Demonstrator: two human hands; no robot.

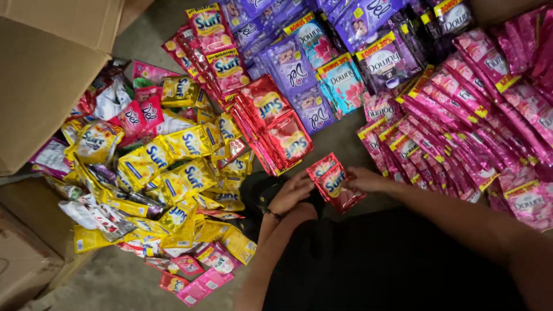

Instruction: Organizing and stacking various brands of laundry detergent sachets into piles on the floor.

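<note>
My two hands hold a small stack of red sachets just above my lap. My left hand grips the stack's left edge, and a dark band sits on that wrist. My right hand pinches its right edge. Just beyond the hands lies a fanned row of more red sachets on the concrete floor. To the left spreads a loose heap of yellow sachets, mixed with pink and silver ones.
Rows of pink sachets fill the right side. Purple and blue sachets lie at the top. An open cardboard box stands at the left, with another box below it. Bare concrete shows between the piles.
</note>
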